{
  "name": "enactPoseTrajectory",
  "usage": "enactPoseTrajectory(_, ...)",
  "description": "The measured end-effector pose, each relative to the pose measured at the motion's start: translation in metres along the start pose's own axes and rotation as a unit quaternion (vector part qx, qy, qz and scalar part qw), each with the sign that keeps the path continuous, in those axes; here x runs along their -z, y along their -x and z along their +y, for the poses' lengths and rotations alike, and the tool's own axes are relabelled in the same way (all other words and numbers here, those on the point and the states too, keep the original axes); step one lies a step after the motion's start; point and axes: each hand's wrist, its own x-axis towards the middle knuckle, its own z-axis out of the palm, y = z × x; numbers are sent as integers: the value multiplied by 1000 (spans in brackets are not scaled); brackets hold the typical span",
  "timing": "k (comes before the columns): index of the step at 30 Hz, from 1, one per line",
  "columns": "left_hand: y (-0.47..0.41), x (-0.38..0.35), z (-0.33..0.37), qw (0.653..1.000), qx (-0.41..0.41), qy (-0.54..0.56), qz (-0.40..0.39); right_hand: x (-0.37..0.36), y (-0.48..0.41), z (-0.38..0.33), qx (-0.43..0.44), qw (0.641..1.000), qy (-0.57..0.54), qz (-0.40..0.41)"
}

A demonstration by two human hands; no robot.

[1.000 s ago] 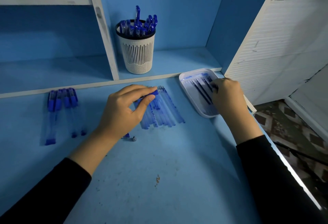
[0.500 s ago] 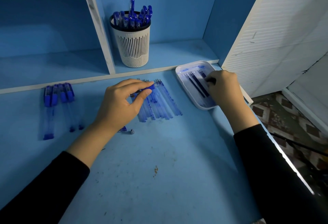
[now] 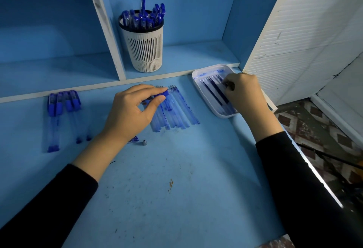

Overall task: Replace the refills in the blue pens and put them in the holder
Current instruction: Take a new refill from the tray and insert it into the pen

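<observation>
- The left hand (image 3: 129,114) has its grip clamped, thumb and forefinger, on a ribbed blue pen piece (image 3: 162,96) above the row of clear tubes (image 3: 176,116) on the counter (image 3: 176,198). The palm hides the row's left end.
- The right hand (image 3: 245,92) curls into the white tray (image 3: 198,74), far right, over the dark refills (image 3: 214,94). Its knuckles cover the grip, so I cannot tell whether it has closed on one.
- Capped blue pens (image 3: 62,106) lie at left; more stand in the holder (image 3: 144,51) on the far shelf (image 3: 186,55).

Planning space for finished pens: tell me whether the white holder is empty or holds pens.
Not empty. The holder stands upright on the shelf, blue pens sticking out of its top; spare room cannot be told.
</observation>
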Motion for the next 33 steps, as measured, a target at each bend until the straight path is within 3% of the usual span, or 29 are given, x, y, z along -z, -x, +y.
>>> enactPoseTrajectory(5,-1,1,1,1000,-3,7,-5,11,3,-12,-83,986,-145,11)
enactPoseTrajectory(8,-2,2,3,1000,-9,9,-5,17,10,-25,-143,938,-314,-43)
enactPoseTrajectory(10,-2,2,4,1000,-15,11,-6,18,14,-34,-173,886,-422,-82)
enactPoseTrajectory(14,-4,2,7,999,-3,36,-1,17,18,-55,-210,719,-655,-100)
enactPoseTrajectory(17,-4,2,9,998,14,62,7,12,22,-66,-224,663,-712,-65)
enactPoseTrajectory(21,-5,3,11,996,27,80,10,5,25,-76,-224,668,-709,-15)
enactPoseTrajectory(27,-5,3,10,996,29,87,15,5,28,-80,-232,649,-724,27)
enactPoseTrajectory(33,-5,4,9,997,16,70,21,9,31,-81,-195,707,-678,55)
